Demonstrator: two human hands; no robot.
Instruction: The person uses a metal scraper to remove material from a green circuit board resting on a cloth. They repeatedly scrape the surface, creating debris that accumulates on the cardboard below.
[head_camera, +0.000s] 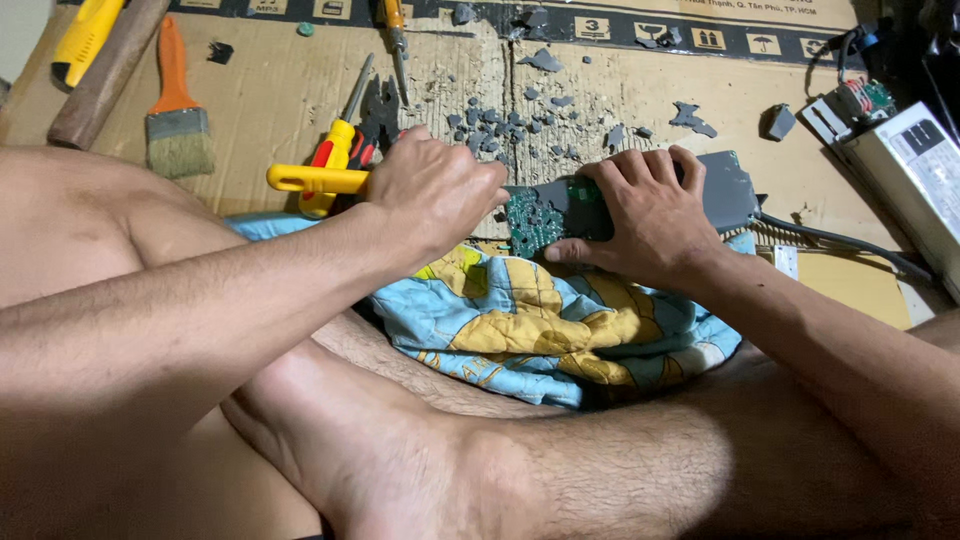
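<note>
Nearest me, a crumpled quilted cloth in blue and yellow (540, 320) lies over bare crossed legs. Above it, my left hand (435, 190) is clenched on a yellow plastic tool handle (315, 179), and my right hand (650, 215) presses flat, fingers spread, on a grey potted block with a green circuit board (540, 215). Beyond, I see grey crumbly chips (520, 115) on flattened brown cardboard (260, 100) and 1 bristly orange-handled paintbrush (178, 110).

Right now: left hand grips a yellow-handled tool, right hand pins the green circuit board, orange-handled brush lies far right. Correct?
Not quite. The head view shows the orange-handled brush at far left. The left hand does grip the yellow-handled tool, and the right hand pins the green circuit board.
</note>
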